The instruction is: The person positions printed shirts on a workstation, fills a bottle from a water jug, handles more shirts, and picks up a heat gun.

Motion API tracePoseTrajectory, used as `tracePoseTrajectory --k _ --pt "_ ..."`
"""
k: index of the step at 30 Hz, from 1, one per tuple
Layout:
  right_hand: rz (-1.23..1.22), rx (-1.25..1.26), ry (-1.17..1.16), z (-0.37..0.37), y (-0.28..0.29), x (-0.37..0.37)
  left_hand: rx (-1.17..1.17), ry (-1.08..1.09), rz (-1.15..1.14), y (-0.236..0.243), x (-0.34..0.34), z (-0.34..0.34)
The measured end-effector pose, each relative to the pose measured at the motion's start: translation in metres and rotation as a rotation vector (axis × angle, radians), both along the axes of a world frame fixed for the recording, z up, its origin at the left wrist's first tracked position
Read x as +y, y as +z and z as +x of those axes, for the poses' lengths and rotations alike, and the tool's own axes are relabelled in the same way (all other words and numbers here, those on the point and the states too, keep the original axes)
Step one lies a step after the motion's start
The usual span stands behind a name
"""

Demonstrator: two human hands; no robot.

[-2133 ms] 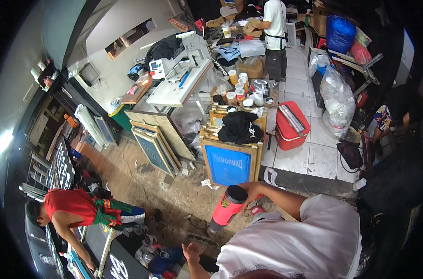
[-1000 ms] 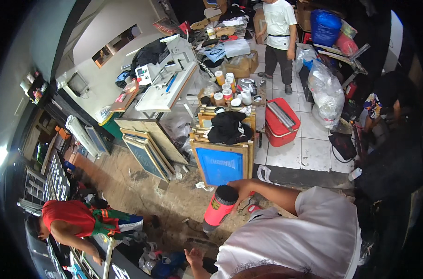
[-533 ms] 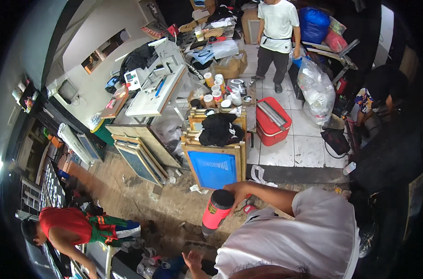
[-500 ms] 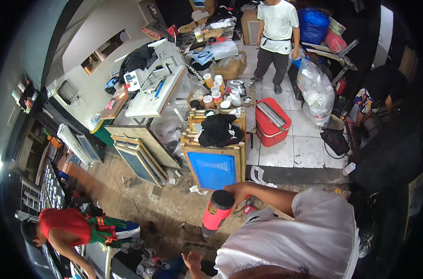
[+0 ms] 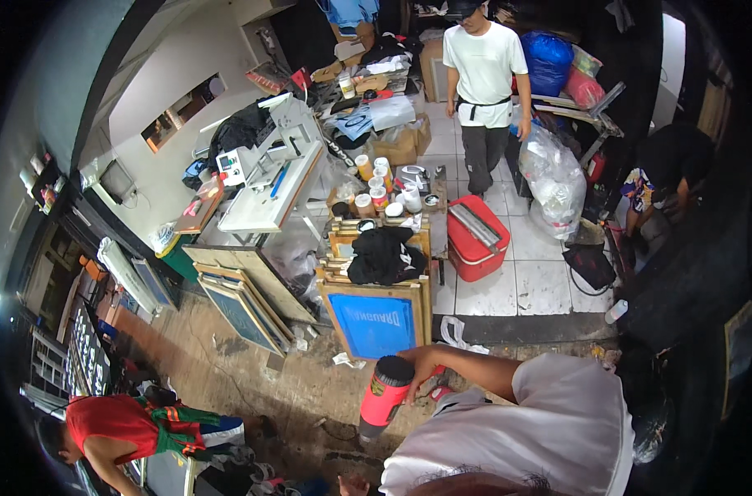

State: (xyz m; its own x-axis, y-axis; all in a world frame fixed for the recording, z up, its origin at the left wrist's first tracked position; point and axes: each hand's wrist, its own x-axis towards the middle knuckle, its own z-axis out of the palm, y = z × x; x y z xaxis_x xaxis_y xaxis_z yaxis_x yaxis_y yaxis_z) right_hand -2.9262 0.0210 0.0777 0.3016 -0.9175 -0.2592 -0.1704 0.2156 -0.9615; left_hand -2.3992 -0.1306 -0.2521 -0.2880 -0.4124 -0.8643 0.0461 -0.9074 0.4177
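My right hand (image 5: 425,364) is closed round the handle of a red heat gun (image 5: 386,397) with a black ribbed rear cap. Its grey nozzle points down toward the brown floor, and my fingers partly hide the handle. My right arm reaches across from a white sleeve. Low at the bottom edge, my left hand (image 5: 353,486) shows only in part; its visible fingers are apart and nothing shows in them. Beyond the heat gun stands a wooden-framed printing screen (image 5: 371,322) with blue mesh, leaning with other frames below a black cloth (image 5: 384,255).
At left, a person in red (image 5: 115,426) bends over frames. A person in white (image 5: 485,74) stands on the tiles, near a red cooler box (image 5: 475,252). Someone crouches at right (image 5: 661,182). Stacked screens (image 5: 239,306) lean beside a white press table (image 5: 272,190); jars (image 5: 377,194) stand behind.
My left hand has dropped toward the bottom edge. The heat gun sits slightly lower in the picture, still in my right hand. The standing person in white has stepped nearer; the view has shifted slightly.
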Motion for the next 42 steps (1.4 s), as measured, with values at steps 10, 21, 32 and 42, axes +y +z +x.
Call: tracePoseTrajectory --k 10,21,32,42 --pt "-0.069 0.041 -0.097 -0.010 -0.013 -0.004 -0.297 -0.265 -0.128 0.034 0.026 -0.027" --pt "-0.188 0.252 -0.206 0.011 -0.006 -0.013 -0.412 -0.300 -0.082 0.009 0.068 -0.028" --pt "-0.228 0.137 -0.038 0.033 -0.042 -0.045 -0.393 -0.307 -0.104 0.009 0.082 -0.017" --pt "-0.139 0.362 0.069 0.071 -0.041 -0.059 -0.318 -0.200 -0.183 0.043 0.086 -0.016"
